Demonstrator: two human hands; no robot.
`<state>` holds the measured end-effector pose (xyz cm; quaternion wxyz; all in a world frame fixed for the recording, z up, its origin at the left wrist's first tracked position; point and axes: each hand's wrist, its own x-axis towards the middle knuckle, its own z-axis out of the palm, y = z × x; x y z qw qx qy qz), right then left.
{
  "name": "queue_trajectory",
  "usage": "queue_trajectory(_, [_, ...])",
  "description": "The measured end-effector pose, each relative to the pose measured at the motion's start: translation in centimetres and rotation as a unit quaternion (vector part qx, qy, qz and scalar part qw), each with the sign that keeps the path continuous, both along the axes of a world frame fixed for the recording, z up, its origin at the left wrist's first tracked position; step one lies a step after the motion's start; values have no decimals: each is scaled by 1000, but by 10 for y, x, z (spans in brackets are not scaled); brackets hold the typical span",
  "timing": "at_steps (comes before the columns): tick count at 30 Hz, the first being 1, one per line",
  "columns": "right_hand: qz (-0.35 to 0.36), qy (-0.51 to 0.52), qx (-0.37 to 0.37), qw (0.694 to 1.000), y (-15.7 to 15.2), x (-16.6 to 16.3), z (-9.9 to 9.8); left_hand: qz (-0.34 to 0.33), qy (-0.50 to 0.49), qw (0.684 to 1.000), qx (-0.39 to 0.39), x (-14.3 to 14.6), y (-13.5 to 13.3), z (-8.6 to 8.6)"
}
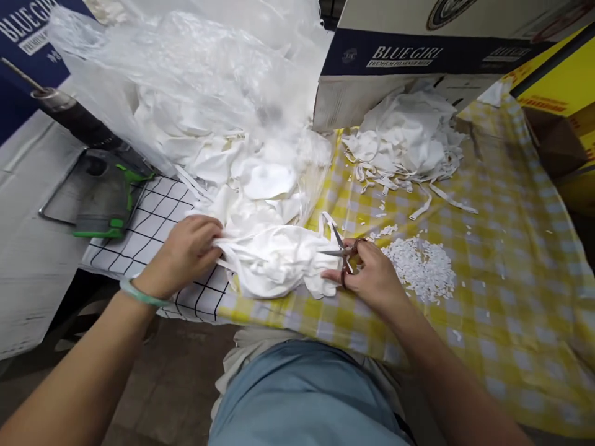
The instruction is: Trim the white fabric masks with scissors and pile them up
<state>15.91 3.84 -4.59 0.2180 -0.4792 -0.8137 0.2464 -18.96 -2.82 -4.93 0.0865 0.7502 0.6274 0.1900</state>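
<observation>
A bunched white garment with thin straps point(283, 257) lies on the table edge in front of me. My left hand point(193, 251) is closed around straps at its left end. In my right hand point(369, 272) is a pair of scissors point(341, 248), fingers through the handles, blades parted and pointing left over the garment's right end. A narrow white strap loops up beside the blades. The right thumb and handle touch or lie very near the cloth. To the right of that hand is a pile of small white clippings point(421, 266).
White garments point(260, 167) spill from a clear plastic bag point(195, 56) behind. Another strapped pile point(409, 139) sits back right by a Blue Girl carton point(395, 56). A green-and-grey tool point(100, 192) stands left. A yellow checked cloth point(520, 297) covers the table's right side.
</observation>
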Motion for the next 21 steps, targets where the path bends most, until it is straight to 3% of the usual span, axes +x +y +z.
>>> queue_trajectory(3, [17, -35, -16, 999, -20, 4, 2, 99, -22, 994, 35, -2, 0, 5])
queue_trajectory(6, [19, -71, -18, 997, -27, 1, 6, 130, -101, 983, 77, 33, -10, 13])
queue_trajectory(9, [-19, -30, 18, 999, -19, -4, 17, 30, -118, 985, 123, 81, -25, 13])
queue_trajectory(12, [10, 37, 62, 997, -13, -9, 24, -60, -41, 994, 77, 108, -31, 3])
queue_trajectory(16, [136, -4, 45, 990, -18, -12, 14, -38, -94, 994, 29, 97, -21, -5])
queue_trajectory(19, [76, 9, 7, 997, -18, -12, 13, -21, -182, 983, -5, 70, -11, -1])
queue_trajectory(21, [5, 99, -34, 994, -10, -12, 27, 44, -196, 979, -13, 52, -5, 2])
